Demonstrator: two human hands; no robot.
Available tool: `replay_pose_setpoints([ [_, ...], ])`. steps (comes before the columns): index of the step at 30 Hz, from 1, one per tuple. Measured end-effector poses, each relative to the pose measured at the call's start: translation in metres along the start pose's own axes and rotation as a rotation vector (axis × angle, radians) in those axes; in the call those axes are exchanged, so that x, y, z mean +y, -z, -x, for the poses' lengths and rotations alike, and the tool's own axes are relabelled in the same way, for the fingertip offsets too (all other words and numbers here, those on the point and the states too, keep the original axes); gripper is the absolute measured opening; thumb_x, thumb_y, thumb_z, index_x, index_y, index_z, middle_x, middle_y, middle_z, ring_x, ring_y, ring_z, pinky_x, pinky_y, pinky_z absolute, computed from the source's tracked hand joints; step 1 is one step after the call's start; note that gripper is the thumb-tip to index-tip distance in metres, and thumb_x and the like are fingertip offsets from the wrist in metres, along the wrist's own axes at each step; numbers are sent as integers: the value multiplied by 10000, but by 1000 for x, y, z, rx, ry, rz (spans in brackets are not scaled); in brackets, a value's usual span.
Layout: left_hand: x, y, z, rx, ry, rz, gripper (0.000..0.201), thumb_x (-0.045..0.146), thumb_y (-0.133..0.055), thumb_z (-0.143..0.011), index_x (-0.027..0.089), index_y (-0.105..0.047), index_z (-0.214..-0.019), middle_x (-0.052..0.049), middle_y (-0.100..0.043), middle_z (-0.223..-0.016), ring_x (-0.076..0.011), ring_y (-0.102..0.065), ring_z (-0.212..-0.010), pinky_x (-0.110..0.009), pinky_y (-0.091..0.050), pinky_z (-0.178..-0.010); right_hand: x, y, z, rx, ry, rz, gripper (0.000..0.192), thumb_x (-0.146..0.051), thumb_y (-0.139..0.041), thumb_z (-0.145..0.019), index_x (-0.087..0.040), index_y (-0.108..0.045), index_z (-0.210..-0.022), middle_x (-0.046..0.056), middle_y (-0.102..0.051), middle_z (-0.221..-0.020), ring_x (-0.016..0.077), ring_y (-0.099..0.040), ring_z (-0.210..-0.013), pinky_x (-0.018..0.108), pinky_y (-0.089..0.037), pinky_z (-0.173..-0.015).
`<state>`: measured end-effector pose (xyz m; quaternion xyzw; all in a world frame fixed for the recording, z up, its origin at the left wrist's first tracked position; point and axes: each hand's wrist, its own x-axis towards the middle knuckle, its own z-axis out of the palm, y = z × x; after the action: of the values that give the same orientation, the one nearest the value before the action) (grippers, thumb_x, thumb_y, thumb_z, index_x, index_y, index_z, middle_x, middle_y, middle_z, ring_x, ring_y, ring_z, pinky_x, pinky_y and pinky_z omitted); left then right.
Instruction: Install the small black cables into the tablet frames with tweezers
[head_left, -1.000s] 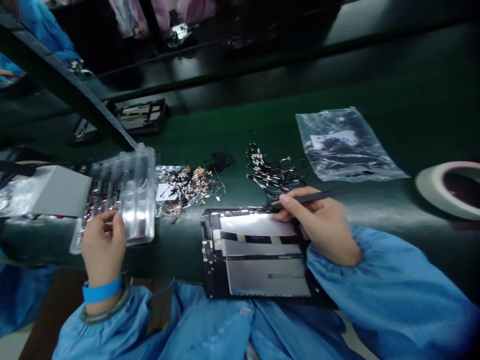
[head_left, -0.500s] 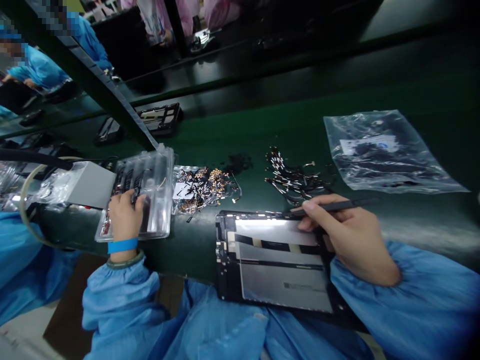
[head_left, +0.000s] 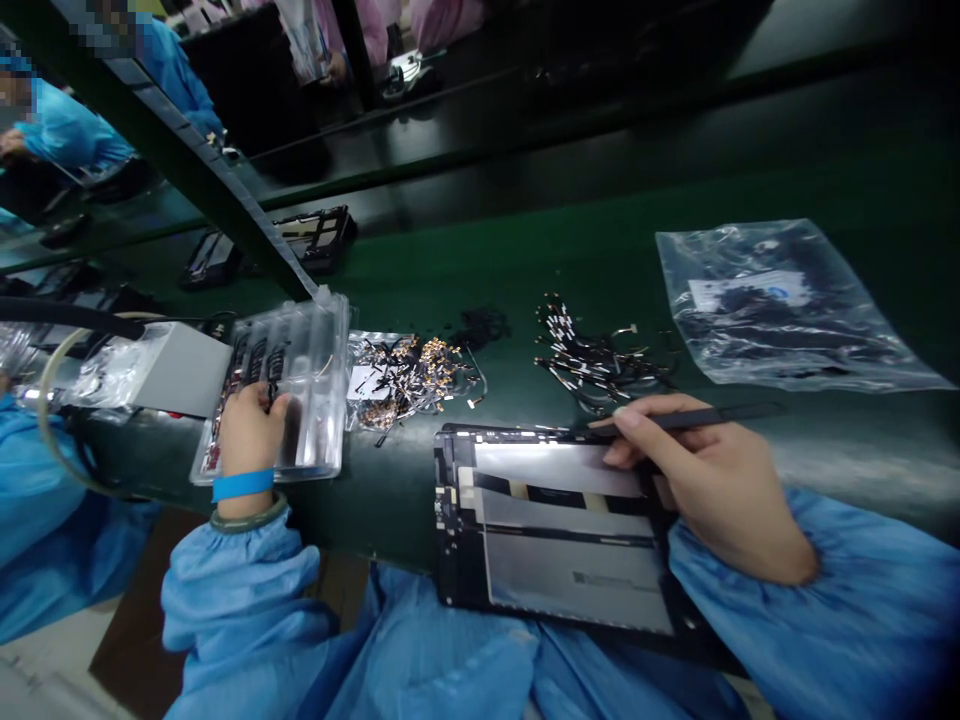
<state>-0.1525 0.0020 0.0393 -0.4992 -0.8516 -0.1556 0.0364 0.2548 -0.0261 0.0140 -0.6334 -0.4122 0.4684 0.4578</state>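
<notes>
My left hand [head_left: 251, 430] reaches into a clear plastic compartment box [head_left: 324, 400]. Its fingers are curled down over small dark and red parts, thumb and forefinger close together; whatever they pinch is hidden. In my right hand [head_left: 709, 480] is a pair of black tweezers [head_left: 709, 416], held slantwise with the tips at the top edge of an opened tablet [head_left: 559, 540]. The tablet lies at the bench's near edge, its silvery inside facing up with dark flex strips across it. My right fingertips are over its upper right part.
Behind the tablet lies a heap of thin black cables [head_left: 585, 355]. Loose gold-tipped cables [head_left: 416, 375] cover a small bag beside the box. A clear bag [head_left: 780, 310] is at right, a grey block [head_left: 184, 368] at left. A slanting green post [head_left: 217, 190] rises behind; co-workers sit beyond.
My right hand with the tweezers, and the tablet, appear slightly farther right and lower, mostly with the view's shift. My left hand stays in the box, its fingers a little more curled.
</notes>
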Motion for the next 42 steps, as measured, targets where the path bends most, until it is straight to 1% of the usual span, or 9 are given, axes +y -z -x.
replay_pose_setpoints([
  [8, 2, 18, 10, 151, 18, 188, 121, 304, -599, -782, 190, -616, -817, -35, -645, -800, -292, -632, -935, -470, -451, -919, -5, 0, 2, 24, 19, -18, 351, -521, -737, -674, -190, -635, -732, 23, -640, -526, 151, -597, -485, 266, -492, -507],
  [14, 42, 23, 45, 276, -110, 696, 226, 412, -581, -851, 202, -608, -928, -44, -653, -959, -208, -612, -974, -413, -451, -971, -23, 12, 13, -191, 440, 62, 194, -355, -580, -842, -256, -680, -708, 32, -722, -995, 175, -673, -937, 287, -536, -810],
  [18, 91, 18, 86, -353, -129, 1282, 322, 518, -645, -799, 204, -575, -822, 30, -559, -643, -122, -579, -603, -370, -554, -753, -37, -1, 21, -420, 566, 254, 130, -285, -587, -850, -275, -708, -895, 24, -727, -961, 159, -682, -918, 253, -543, -768],
  [23, 135, 3, 130, -1598, -22, 1771, 324, 436, -761, -727, 157, -597, -714, 57, -464, -545, -37, -430, -409, -274, -526, -575, -47, -32, 18, -687, 280, 142, 362, -485, -491, -888, -202, -711, -932, 33, -703, -785, 150, -666, -725, 252, -529, -630],
  [26, 144, -3, 142, -1939, -11, 1728, 336, 445, -768, -717, 139, -630, -735, 32, -494, -552, -55, -476, -434, -246, -503, -549, -48, -42, 18, -819, 93, -30, 421, -581, -565, -812, -178, -675, -758, 10, -659, -672, 127, -631, -635, 236, -511, -601],
  [30, 149, -3, 147, -1765, 57, 1515, 368, 472, -703, -776, 111, -633, -756, -54, -620, -647, -126, -633, -631, -222, -491, -630, -45, -43, 19, -648, 50, 49, 393, -539, -648, -767, -190, -560, -610, -34, -554, -493, 116, -566, -503, 223, -464, -512],
  [35, 158, 1, 149, -1569, 125, 1578, 259, 387, -599, -854, 143, -571, -770, 45, -458, -600, -59, -443, -450, -261, -524, -522, -36, -29, 22, -179, 739, 291, 121, -296, -652, -818, -187, -650, -765, 24, -656, -732, 128, -612, -685, 227, -468, -604],
  [37, 159, 1, 149, -1520, 92, 1569, 256, 388, -575, -872, 150, -556, -779, 81, -341, -571, -31, -300, -402, -218, -484, -435, -33, -21, 25, -196, 890, 359, 96, -266, -631, -842, -179, -655, -809, 31, -659, -742, 121, -615, -681, 218, -464, -603],
  [42, 155, -2, 145, -1410, -39, 1458, 309, 452, -494, -912, 152, -566, -921, 99, -272, -568, -33, -177, -394, -166, -384, -346, -35, -3, 32, -291, 800, 608, 157, -238, -599, -864, -170, -641, -729, -3, -633, -646, 97, -586, -586, 202, -409, -538],
])
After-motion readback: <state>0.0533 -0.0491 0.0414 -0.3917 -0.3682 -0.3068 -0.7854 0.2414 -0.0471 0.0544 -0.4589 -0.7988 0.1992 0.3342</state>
